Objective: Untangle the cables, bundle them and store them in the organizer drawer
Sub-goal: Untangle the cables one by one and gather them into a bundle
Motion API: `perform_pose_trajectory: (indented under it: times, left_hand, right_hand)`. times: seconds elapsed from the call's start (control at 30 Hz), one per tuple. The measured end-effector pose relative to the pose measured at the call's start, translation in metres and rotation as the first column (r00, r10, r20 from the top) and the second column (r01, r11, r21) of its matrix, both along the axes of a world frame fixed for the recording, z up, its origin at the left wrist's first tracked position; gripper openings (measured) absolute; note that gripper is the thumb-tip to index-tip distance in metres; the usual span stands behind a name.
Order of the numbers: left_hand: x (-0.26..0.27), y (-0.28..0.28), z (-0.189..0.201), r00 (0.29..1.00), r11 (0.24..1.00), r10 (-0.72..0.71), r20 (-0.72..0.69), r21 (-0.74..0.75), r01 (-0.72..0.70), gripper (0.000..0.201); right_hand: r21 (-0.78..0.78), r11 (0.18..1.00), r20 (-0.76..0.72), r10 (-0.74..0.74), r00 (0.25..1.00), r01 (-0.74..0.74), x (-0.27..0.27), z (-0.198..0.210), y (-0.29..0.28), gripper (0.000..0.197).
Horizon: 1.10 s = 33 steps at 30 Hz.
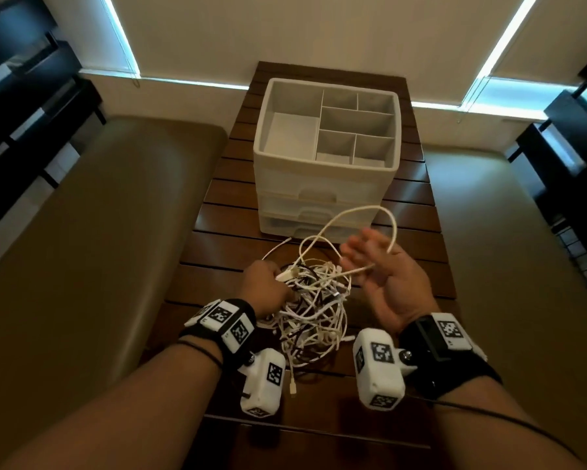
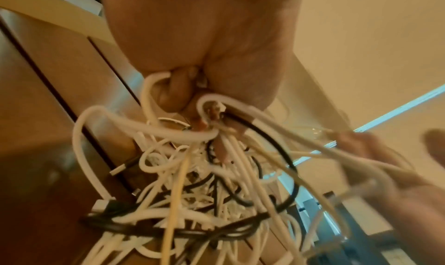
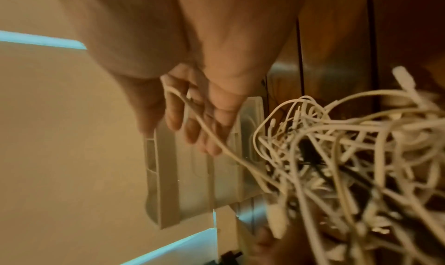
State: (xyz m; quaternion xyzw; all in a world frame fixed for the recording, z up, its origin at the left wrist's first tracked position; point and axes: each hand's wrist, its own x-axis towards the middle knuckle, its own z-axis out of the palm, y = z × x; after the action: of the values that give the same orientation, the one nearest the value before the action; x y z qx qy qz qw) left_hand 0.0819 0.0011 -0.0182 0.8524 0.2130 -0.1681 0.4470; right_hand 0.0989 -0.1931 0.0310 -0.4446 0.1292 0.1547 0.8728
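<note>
A tangle of white and black cables (image 1: 314,310) lies on the slatted wooden table (image 1: 217,259) in front of me. My left hand (image 1: 266,286) grips several strands at the tangle's left side, its fingers (image 2: 178,96) curled round white loops. My right hand (image 1: 380,269) is raised to the right of the pile, fingers spread and fairly straight. One white cable (image 1: 356,212) loops up from the pile and lies across those fingers (image 3: 190,115); this hand is motion-blurred. The white organizer (image 1: 326,184) stands behind the pile, its open top divided into compartments and its stacked drawers (image 1: 316,215) shut.
Padded benches flank the table, one on the left (image 1: 98,249) and one on the right (image 1: 522,266). Dark shelving stands at both sides of the room. A loose connector end (image 1: 294,390) trails from the pile toward the table's near edge.
</note>
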Motion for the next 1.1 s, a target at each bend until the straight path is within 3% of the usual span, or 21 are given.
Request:
perform_pose_trajectory:
  times: [0.07, 0.1, 0.17, 0.23, 0.27, 0.3, 0.33, 0.37, 0.43, 0.47, 0.5, 0.53, 0.63, 0.7, 0.73, 0.77, 0.83, 0.87, 0.9, 1.0, 1.1]
  left_hand:
    - [-0.003, -0.007, 0.002, 0.999, 0.998, 0.027, 0.046, -0.056, -0.024, 0.032]
    - [-0.004, -0.011, 0.003, 0.998, 0.996, 0.045, 0.054, -0.086, -0.04, 0.032]
    - [-0.009, -0.015, 0.002, 0.996, 0.989, 0.065, 0.059, -0.139, -0.057, 0.032]
    - [-0.016, -0.015, 0.0, 0.998, 0.986, 0.042, 0.055, -0.162, -0.032, 0.031]
    - [-0.018, -0.015, 0.001, 0.998, 0.985, 0.025, 0.058, -0.171, -0.014, 0.031]
    - [-0.02, -0.014, 0.001, 0.998, 0.984, 0.02, 0.064, -0.179, -0.008, 0.031]
    - [-0.02, -0.012, 0.002, 0.997, 0.982, 0.029, 0.076, -0.186, -0.014, 0.031]
    - [-0.02, -0.01, 0.002, 0.995, 0.981, 0.048, 0.084, -0.191, -0.031, 0.031]
    - [-0.016, -0.004, 0.003, 0.991, 0.981, 0.096, 0.094, -0.178, -0.078, 0.029]
    - [-0.015, -0.002, 0.002, 0.989, 0.98, 0.112, 0.092, -0.173, -0.095, 0.026]
    - [-0.013, -0.001, 0.003, 0.987, 0.978, 0.13, 0.092, -0.176, -0.113, 0.024]
    - [-0.013, -0.001, 0.003, 0.984, 0.974, 0.149, 0.1, -0.186, -0.129, 0.021]
    - [-0.019, -0.01, 0.008, 0.971, 0.918, 0.227, 0.078, -0.35, -0.187, 0.024]
    - [-0.024, -0.014, 0.011, 0.963, 0.823, 0.267, 0.038, -0.528, -0.207, 0.028]
    - [-0.025, -0.013, 0.012, 0.96, 0.794, 0.278, 0.038, -0.571, -0.207, 0.028]
    - [-0.024, -0.009, 0.011, 0.955, 0.788, 0.293, 0.045, -0.577, -0.214, 0.029]
    - [-0.022, 0.003, 0.01, 0.941, 0.818, 0.331, 0.069, -0.517, -0.25, 0.025]
    - [-0.021, 0.007, 0.01, 0.944, 0.842, 0.319, 0.081, -0.481, -0.243, 0.02]
    - [-0.022, 0.01, 0.01, 0.954, 0.861, 0.287, 0.09, -0.461, -0.215, 0.014]
    - [-0.026, 0.006, 0.012, 0.984, 0.876, 0.153, 0.092, -0.473, -0.092, 0.013]
    - [-0.024, 0.009, 0.021, 0.991, 0.909, 0.066, 0.119, -0.417, -0.01, 0.019]
  right_hand:
    - [-0.297, 0.924, -0.003, 0.25, 0.968, -0.24, -0.008, -0.012, 0.01, 0.036]
    - [-0.499, 0.806, -0.013, 0.361, 0.932, -0.319, -0.012, -0.019, 0.015, 0.038]
    - [-0.809, 0.518, -0.008, 0.46, 0.888, -0.276, -0.013, -0.027, 0.024, 0.03]
    - [-0.947, 0.28, 0.011, 0.51, 0.86, -0.154, -0.01, -0.025, 0.028, 0.012]
    - [-0.974, 0.198, 0.012, 0.54, 0.841, -0.113, -0.009, -0.025, 0.028, 0.007]
    - [-0.979, 0.178, 0.015, 0.557, 0.831, -0.102, -0.008, -0.026, 0.029, 0.007]
    - [-0.96, 0.252, 0.036, 0.537, 0.843, -0.119, -0.008, -0.028, 0.03, 0.009]
    - [-0.902, 0.402, 0.053, 0.468, 0.882, -0.158, -0.009, -0.029, 0.03, 0.012]
    - [-0.625, 0.744, -0.004, 0.301, 0.954, -0.237, -0.012, -0.028, 0.03, 0.016]
    - [-0.476, 0.837, -0.068, 0.273, 0.96, -0.272, -0.014, -0.026, 0.029, 0.016]
    - [-0.418, 0.853, -0.115, 0.292, 0.949, -0.313, -0.016, -0.026, 0.028, 0.016]
    - [-0.447, 0.819, -0.148, 0.33, 0.932, -0.361, -0.016, -0.025, 0.026, 0.017]
    - [-0.732, 0.558, -0.185, 0.391, 0.901, -0.392, -0.008, -0.03, 0.019, 0.021]
    - [-0.892, 0.354, -0.156, 0.34, 0.927, -0.28, 0.003, -0.033, 0.008, 0.02]
    - [-0.923, 0.328, -0.117, 0.261, 0.958, -0.202, 0.007, -0.032, 0.002, 0.019]
    - [-0.904, 0.403, -0.085, 0.15, 0.985, -0.14, 0.011, -0.028, -0.006, 0.02]
    - [-0.746, 0.663, -0.083, 0.005, 0.997, -0.065, 0.017, -0.018, -0.02, 0.023]
    - [-0.63, 0.773, -0.095, 0.016, 0.995, -0.072, 0.018, -0.01, -0.022, 0.024]
    - [-0.54, 0.833, -0.103, 0.074, 0.992, -0.118, 0.017, -0.003, -0.02, 0.023]
    - [-0.439, 0.88, -0.049, 0.181, 0.982, -0.184, 0.017, 0.012, -0.013, 0.02]
    - [-0.359, 0.931, 0.086, 0.102, 0.991, -0.065, 0.022, 0.027, -0.017, 0.02]
